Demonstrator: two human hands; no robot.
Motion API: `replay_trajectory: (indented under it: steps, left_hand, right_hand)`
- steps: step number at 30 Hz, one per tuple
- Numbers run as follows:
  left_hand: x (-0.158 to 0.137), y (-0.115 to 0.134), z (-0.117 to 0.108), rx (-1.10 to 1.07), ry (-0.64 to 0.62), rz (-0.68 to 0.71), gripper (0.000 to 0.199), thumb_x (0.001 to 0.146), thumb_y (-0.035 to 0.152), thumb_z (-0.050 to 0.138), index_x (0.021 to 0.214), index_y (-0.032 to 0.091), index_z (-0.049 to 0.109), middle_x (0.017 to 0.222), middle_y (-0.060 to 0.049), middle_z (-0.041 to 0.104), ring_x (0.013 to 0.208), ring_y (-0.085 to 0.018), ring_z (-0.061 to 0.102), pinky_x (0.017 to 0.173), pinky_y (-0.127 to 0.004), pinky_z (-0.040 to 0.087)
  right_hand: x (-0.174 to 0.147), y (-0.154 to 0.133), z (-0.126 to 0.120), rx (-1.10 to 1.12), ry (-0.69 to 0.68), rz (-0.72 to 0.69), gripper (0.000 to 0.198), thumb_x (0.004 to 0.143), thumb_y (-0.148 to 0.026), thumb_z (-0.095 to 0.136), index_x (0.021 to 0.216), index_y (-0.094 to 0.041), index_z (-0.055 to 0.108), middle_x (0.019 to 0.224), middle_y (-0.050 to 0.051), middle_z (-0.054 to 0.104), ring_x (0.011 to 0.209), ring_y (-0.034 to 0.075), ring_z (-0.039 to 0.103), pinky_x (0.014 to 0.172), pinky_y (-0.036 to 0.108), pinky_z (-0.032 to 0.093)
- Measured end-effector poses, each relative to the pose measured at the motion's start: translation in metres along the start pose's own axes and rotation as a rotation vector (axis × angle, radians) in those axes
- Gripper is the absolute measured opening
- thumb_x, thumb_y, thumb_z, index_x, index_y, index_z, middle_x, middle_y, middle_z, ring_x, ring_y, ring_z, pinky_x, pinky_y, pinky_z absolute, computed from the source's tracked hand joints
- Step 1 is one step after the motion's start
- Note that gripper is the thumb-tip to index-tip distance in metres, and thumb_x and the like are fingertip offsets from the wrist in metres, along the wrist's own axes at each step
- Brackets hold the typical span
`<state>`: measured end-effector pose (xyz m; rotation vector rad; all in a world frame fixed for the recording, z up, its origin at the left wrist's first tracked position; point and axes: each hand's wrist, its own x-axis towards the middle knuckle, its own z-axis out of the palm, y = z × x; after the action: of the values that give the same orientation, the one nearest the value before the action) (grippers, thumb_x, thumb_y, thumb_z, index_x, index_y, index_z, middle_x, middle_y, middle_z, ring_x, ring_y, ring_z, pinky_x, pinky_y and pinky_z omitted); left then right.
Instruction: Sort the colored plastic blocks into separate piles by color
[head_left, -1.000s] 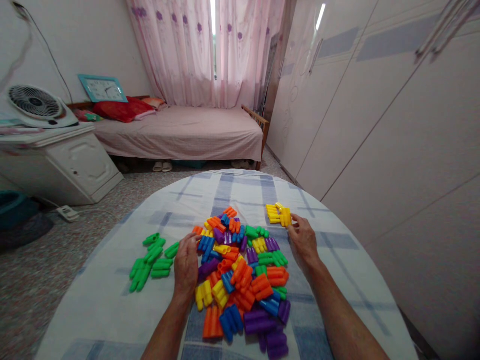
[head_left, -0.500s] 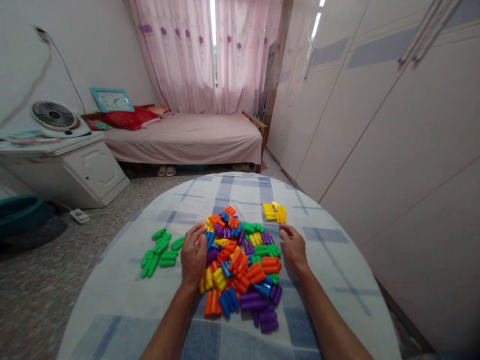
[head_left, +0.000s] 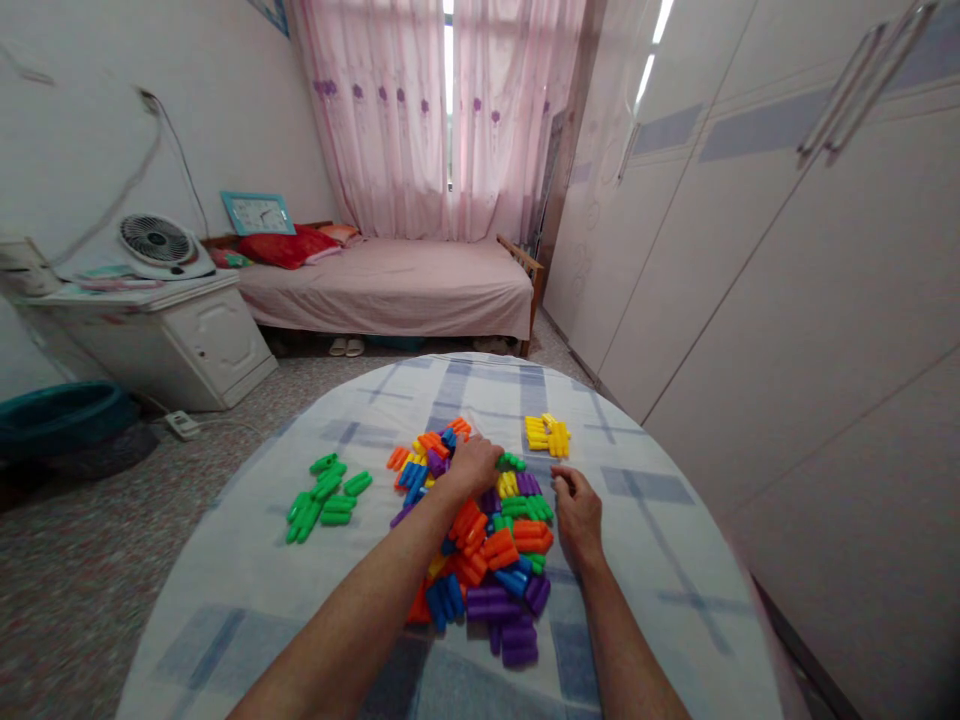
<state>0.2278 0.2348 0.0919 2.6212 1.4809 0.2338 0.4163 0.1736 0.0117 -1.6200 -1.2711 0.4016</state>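
Observation:
A mixed pile of small plastic tube-shaped blocks in orange, blue, purple, yellow and green lies on the table. My left hand (head_left: 477,464) reaches across the pile, palm down, its fingertips at a green block (head_left: 513,461). The fingers look stretched out and partly hidden; no block shows lifted in them. To the right of the pile, my right hand (head_left: 579,508) rests with fingers loosely bent and a gap by the thumb, holding nothing visible. Purple blocks (head_left: 517,640) lie at the near edge of the pile, beside blue blocks (head_left: 445,602).
Green blocks (head_left: 322,498) form a separate group at the left. Yellow blocks (head_left: 548,435) sit apart at the far right. A checked cloth covers the round table (head_left: 667,600). Beyond it are a bed (head_left: 405,285), a cabinet with a fan (head_left: 157,240), and a wardrobe (head_left: 810,300).
My left hand has moved right, from the pile's left side to over its upper middle. My right hand stays beside the pile, fingers slightly more bent. The view has shifted slightly.

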Motion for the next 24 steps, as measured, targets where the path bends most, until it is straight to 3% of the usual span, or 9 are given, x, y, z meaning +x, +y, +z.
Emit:
replay_trajectory:
  steps: [4,7,10,13,16,19,22,24]
  left_hand:
    - [0.007,0.005,0.003,0.024,0.024,-0.031,0.017,0.081,0.02,0.053,0.086,0.017,0.07,0.091,-0.013,0.071,0.098,-0.028,0.063,0.094,-0.048,0.038]
    - [0.0,0.0,-0.005,0.014,0.076,-0.026,0.024,0.087,0.023,0.046,0.096,0.019,0.067,0.097,-0.01,0.07,0.1,-0.023,0.062,0.094,-0.039,0.04]
    - [-0.021,-0.023,-0.02,-0.018,0.231,-0.034,0.028,0.09,0.024,0.043,0.11,0.022,0.062,0.111,-0.006,0.067,0.104,-0.019,0.06,0.091,-0.03,0.043]
    - [-0.054,-0.067,-0.03,0.031,0.391,-0.15,0.031,0.089,0.021,0.042,0.114,0.021,0.06,0.118,-0.006,0.063,0.107,-0.02,0.058,0.09,-0.03,0.045]
    - [-0.085,-0.116,-0.027,0.181,0.339,-0.342,0.036,0.085,0.015,0.041,0.116,0.016,0.06,0.117,-0.01,0.063,0.106,-0.024,0.058,0.088,-0.033,0.046]
    - [-0.108,-0.151,-0.015,0.27,0.182,-0.449,0.038,0.083,0.013,0.039,0.112,0.016,0.063,0.115,-0.012,0.063,0.104,-0.025,0.059,0.085,-0.034,0.047]
    - [-0.119,-0.163,-0.008,0.282,0.054,-0.415,0.035,0.08,0.014,0.043,0.106,0.018,0.066,0.111,-0.011,0.065,0.101,-0.026,0.06,0.084,-0.036,0.047]
    - [-0.118,-0.158,-0.01,0.294,0.081,-0.384,0.035,0.077,0.014,0.047,0.105,0.018,0.066,0.114,-0.012,0.064,0.108,-0.029,0.057,0.089,-0.041,0.045]
  right_hand:
    - [0.001,0.002,0.002,-0.007,-0.007,-0.007,0.034,0.08,-0.035,0.042,0.095,-0.018,0.067,0.096,0.009,0.07,0.091,0.023,0.062,0.086,0.035,0.045]
    - [0.0,0.001,0.002,-0.001,-0.012,0.004,0.033,0.08,-0.035,0.043,0.095,-0.019,0.067,0.096,0.008,0.07,0.091,0.022,0.062,0.085,0.034,0.045]
    - [0.0,-0.001,0.001,-0.003,-0.013,0.014,0.033,0.08,-0.036,0.043,0.096,-0.019,0.066,0.097,0.007,0.069,0.091,0.022,0.062,0.085,0.034,0.045]
    - [0.0,-0.002,0.002,-0.026,-0.019,0.016,0.034,0.08,-0.035,0.042,0.096,-0.019,0.066,0.098,0.007,0.069,0.092,0.022,0.062,0.085,0.034,0.045]
    - [0.0,-0.003,0.002,-0.057,-0.018,0.011,0.034,0.08,-0.035,0.041,0.096,-0.018,0.066,0.097,0.007,0.069,0.092,0.022,0.062,0.086,0.034,0.045]
    - [0.0,-0.004,0.003,-0.064,-0.016,0.009,0.034,0.08,-0.035,0.041,0.096,-0.019,0.066,0.097,0.007,0.069,0.091,0.021,0.062,0.086,0.034,0.045]
    - [0.0,-0.004,0.002,-0.072,-0.019,0.008,0.034,0.08,-0.035,0.041,0.096,-0.019,0.066,0.097,0.007,0.069,0.091,0.021,0.062,0.085,0.033,0.045]
    - [0.0,-0.004,0.002,-0.08,-0.021,0.005,0.033,0.08,-0.034,0.041,0.095,-0.019,0.066,0.097,0.007,0.069,0.091,0.021,0.062,0.085,0.033,0.045]
